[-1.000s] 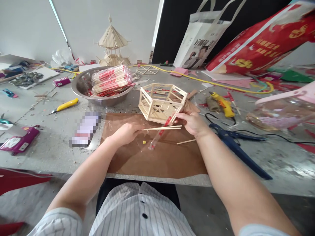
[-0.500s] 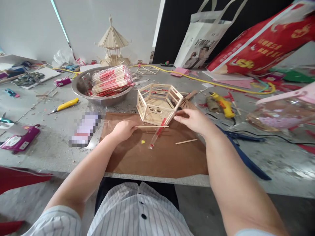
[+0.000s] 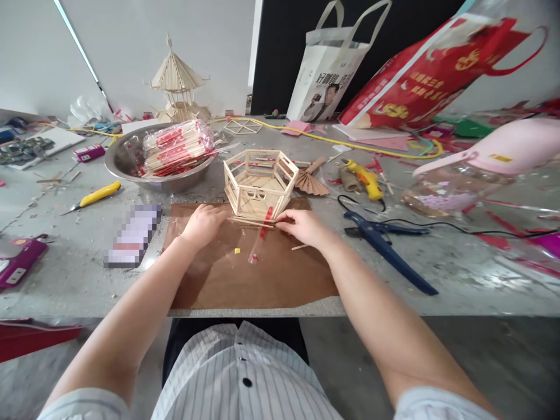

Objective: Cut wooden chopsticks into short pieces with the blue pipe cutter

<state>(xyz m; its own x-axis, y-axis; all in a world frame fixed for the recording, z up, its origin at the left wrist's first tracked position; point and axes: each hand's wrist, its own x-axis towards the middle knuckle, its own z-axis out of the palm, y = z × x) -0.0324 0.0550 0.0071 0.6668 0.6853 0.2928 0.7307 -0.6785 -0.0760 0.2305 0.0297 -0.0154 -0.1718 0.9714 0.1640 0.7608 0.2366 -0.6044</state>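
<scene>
A thin wooden stick (image 3: 248, 221) lies level between my hands, at the near lower edge of a six-sided wooden frame (image 3: 236, 195). My left hand (image 3: 203, 225) is closed at its left end. My right hand (image 3: 303, 226) pinches close to its right end, beside the frame's near right corner. Whether the stick touches the frame I cannot tell. Below it, a clear plastic wrapper (image 3: 258, 245) with red print lies on the brown sheet (image 3: 258, 286), near a small yellow scrap (image 3: 237, 251). Another short stick (image 3: 300, 247) is partly hidden under my right hand.
A steel bowl (image 3: 170, 185) of wrapped chopsticks stands back left, with a pagoda model (image 3: 177, 76) behind. A yellow utility knife (image 3: 100, 194) and a phone (image 3: 133, 236) lie left. Right are a yellow glue gun (image 3: 365, 179), blue-handled cutters (image 3: 389, 251) and a pink-lidded container (image 3: 459, 175).
My right hand has moved in towards my left and now pinches the stick's right end. The stick sits closer to the frame's near edge. The whole view has shifted rightward.
</scene>
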